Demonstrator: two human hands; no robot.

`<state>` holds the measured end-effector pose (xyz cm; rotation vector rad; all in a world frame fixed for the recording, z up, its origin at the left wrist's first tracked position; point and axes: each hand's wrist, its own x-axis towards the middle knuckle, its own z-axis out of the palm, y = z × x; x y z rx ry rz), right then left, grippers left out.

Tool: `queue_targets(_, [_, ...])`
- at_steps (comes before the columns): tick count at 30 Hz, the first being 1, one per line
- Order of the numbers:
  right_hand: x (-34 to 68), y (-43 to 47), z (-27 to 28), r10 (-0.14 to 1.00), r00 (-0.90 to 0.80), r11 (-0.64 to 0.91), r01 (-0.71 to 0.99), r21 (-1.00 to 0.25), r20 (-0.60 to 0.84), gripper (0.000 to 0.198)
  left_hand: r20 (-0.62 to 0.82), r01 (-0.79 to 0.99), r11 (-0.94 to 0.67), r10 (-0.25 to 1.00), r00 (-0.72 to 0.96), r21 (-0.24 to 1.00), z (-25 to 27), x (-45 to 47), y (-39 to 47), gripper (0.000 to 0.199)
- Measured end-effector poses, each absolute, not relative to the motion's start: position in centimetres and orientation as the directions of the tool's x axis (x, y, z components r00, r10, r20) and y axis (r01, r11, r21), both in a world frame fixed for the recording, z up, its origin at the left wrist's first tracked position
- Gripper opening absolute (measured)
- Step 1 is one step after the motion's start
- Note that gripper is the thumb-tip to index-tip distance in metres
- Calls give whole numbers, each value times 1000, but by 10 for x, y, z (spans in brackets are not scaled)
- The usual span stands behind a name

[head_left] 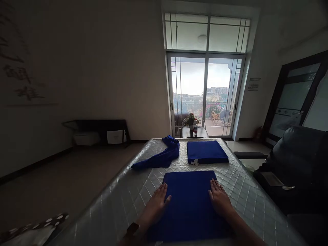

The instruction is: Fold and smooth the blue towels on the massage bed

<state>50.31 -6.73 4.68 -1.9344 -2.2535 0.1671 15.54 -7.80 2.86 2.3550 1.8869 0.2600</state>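
Observation:
A flat, square blue cushion (pixel 189 208) lies right in front of me on a quilted silver-grey mattress (pixel 123 198). My left hand (pixel 158 200) rests flat along its left edge, fingers stretched forward and thumb apart. On the opposite edge lies my right hand (pixel 219 195), also flat with the fingers extended. Neither hand grips anything. Beyond is a second blue cushion (pixel 207 151), with a small white tag at its near edge. To its left a loose blue cloth (pixel 164 155) lies crumpled on the mattress.
Behind the mattress stands a small dark table (pixel 183 133) with a potted plant (pixel 191 119) and a bottle (pixel 195 125). Sliding glass doors (pixel 205 95) are beyond. A black chair (pixel 299 160) stands close on the right. A low dark bench (pixel 102 126) is along the left wall.

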Motion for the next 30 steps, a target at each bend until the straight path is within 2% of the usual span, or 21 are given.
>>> queue_targets(4, [503,-87,55,986,-164,168,972,-164,40,65,33,970,-155,988,151,186,42,170,-81,76])
queue_targets(6, [504,-99,54,985,-171,171,968,-185,17,66,32,967,-175,984,172,184,51,192,-84,77])
queue_targets(10, [506,-115,39,987,-159,163,961,-222,36,68,85,892,-372,928,363,256,59,267,-95,78])
queue_targets(13, [510,-115,27,978,-189,204,958,-203,92,64,141,767,-550,832,536,331,53,326,-102,76])
queue_targets(16, [514,-111,19,961,-244,263,951,-162,130,63,186,692,-613,784,592,380,41,358,-105,72])
queue_targets(19, [514,-109,18,959,-246,267,951,-157,140,63,196,709,-592,802,564,382,33,354,-104,72])
queue_targets(24, [510,-113,25,981,-165,183,960,-210,103,64,148,788,-515,856,496,337,37,296,-103,72])
queue_targets(30, [509,-115,32,987,-156,163,958,-238,49,65,61,919,-286,958,280,273,33,207,-113,81])
